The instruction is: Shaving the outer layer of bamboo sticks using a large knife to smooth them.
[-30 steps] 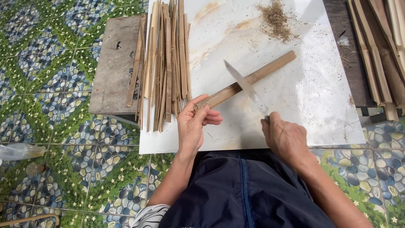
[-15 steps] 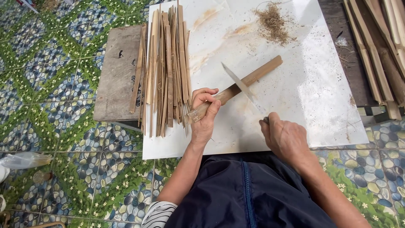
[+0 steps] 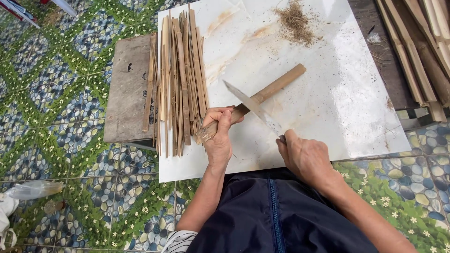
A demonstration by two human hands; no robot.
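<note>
Currently our left hand is clamped on the near end of the bamboo stick, which lies diagonally across the white board, far end pointing right; our right hand is closed around the knife handle, blade laid across the stick's middle; we judge the stick light, stiff, splintery, likely to split along the grain, so grip near the end, clear of the edge; split bamboo strips piled left; shavings far.
</note>
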